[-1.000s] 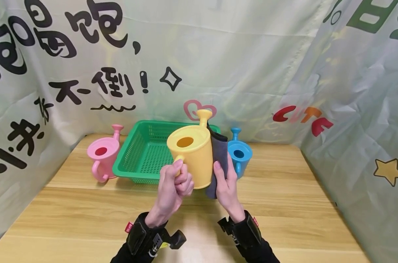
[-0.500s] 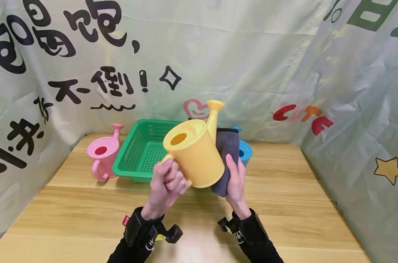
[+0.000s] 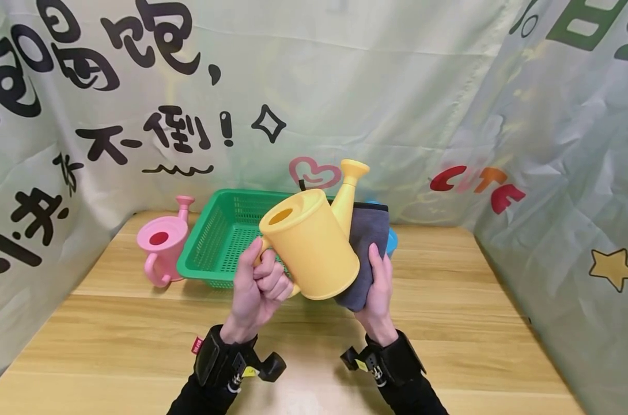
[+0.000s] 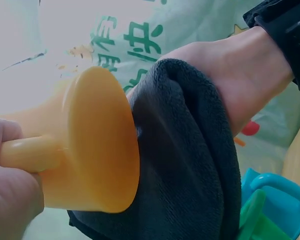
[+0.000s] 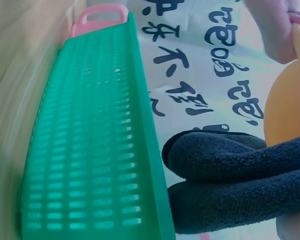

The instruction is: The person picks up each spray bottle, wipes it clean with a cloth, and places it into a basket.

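My left hand (image 3: pixel 259 285) grips the handle of a yellow toy watering can (image 3: pixel 314 248), lifted above the table and tilted with its spout up to the right. In the left wrist view the can's round base (image 4: pixel 107 142) faces the camera, close against the cloth. A folded dark grey cloth (image 3: pixel 368 248) is in my right hand (image 3: pixel 378 294), its thumb lying over the front and the other fingers mostly hidden behind. The cloth lies along the can's right side. In the right wrist view the folds of the cloth (image 5: pixel 230 155) reach toward the can.
Behind the can stands a green plastic basket (image 3: pixel 202 271) on the wooden table (image 3: pixel 449 323). To its left is a pink watering can (image 3: pixel 163 239). A blue watering can (image 3: pixel 392 242) is mostly hidden behind the cloth. Printed white fabric (image 3: pixel 397 104) hangs around the table.
The yellow can has tilted further, its spout swinging right and its base lifting toward the right. My right hand and the cloth have shifted right, covering more of the blue can.
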`<state>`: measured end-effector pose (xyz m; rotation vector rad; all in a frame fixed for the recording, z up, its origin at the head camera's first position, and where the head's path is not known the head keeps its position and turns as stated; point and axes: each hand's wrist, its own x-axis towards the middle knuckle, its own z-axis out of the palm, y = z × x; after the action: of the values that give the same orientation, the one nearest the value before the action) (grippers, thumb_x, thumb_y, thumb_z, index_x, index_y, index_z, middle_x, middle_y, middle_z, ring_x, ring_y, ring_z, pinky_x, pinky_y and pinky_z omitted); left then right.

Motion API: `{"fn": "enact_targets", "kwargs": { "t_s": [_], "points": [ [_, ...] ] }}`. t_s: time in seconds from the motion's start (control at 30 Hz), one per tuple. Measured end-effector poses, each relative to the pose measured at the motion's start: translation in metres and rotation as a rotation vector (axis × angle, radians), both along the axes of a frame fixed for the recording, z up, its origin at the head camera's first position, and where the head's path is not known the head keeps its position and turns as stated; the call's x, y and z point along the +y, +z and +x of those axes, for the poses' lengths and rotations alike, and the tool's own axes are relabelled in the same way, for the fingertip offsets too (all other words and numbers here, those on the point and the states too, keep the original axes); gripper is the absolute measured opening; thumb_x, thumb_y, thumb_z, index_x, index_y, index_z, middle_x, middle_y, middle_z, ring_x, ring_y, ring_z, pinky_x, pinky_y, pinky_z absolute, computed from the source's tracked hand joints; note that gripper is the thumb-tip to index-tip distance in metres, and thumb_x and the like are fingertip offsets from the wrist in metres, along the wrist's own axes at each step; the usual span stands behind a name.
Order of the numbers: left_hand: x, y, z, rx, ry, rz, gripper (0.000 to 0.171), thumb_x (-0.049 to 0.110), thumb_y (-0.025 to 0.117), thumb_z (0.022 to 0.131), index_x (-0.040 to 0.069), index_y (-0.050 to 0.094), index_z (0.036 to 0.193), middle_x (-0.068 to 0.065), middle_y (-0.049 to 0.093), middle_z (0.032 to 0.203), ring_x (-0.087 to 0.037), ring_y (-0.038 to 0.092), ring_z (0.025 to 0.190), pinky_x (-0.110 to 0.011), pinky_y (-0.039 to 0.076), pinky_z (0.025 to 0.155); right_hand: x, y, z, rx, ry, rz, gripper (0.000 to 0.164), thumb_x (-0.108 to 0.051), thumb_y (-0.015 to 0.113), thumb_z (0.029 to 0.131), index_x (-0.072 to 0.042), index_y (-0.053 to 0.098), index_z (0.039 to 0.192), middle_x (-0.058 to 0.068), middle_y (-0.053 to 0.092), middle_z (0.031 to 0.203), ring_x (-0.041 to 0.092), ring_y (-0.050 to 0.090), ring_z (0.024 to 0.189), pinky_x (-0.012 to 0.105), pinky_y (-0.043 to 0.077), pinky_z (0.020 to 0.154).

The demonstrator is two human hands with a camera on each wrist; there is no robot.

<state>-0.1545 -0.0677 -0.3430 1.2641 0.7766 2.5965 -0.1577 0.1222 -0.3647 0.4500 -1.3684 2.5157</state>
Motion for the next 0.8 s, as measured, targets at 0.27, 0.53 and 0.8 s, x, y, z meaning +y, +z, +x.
{"fn": "enact_targets", "kwargs": {
  "t_s": [0.27,0.53,0.8],
  "points": [
    [-0.002,0.001,0.003,-0.127,0.059,-0.053,0.049,0.031,0.023,0.112,0.016,0.019,0.066,0.007,0.016,0.054,-0.008,0.01,0.041,-0.024,0.005,0.038,0.006,0.003,0.001,0.03,0.161,-0.092,0.034,-0.03,0.032,0.111,-0.01,0.049,0.133,-0.001,0.065,0.108,0.01,0.068,0.09,0.024,0.057,0.081],
    [-0.002,0.004,0.005,-0.307,0.26,-0.185,0.051,0.035,0.033,0.111,0.016,0.02,0.065,0.007,0.016,0.054,-0.007,0.012,0.041,-0.026,0.004,0.04,0.017,0.005,-0.003,0.093,0.374,-0.129,0.036,-0.027,0.026,0.112,-0.012,0.056,0.125,-0.001,0.068,0.107,0.009,0.07,0.094,0.023,0.057,0.082],
    [0.002,0.002,0.004,-0.452,0.48,-0.275,0.051,0.038,0.045,0.108,0.016,0.026,0.066,0.003,0.015,0.055,-0.008,0.014,0.041,-0.028,0.006,0.043,0.021,0.0,-0.006,0.109,0.417,-0.056,0.034,-0.026,0.027,0.112,-0.013,0.054,0.129,-0.001,0.069,0.11,0.008,0.07,0.099,0.023,0.057,0.085]
  ]
}}
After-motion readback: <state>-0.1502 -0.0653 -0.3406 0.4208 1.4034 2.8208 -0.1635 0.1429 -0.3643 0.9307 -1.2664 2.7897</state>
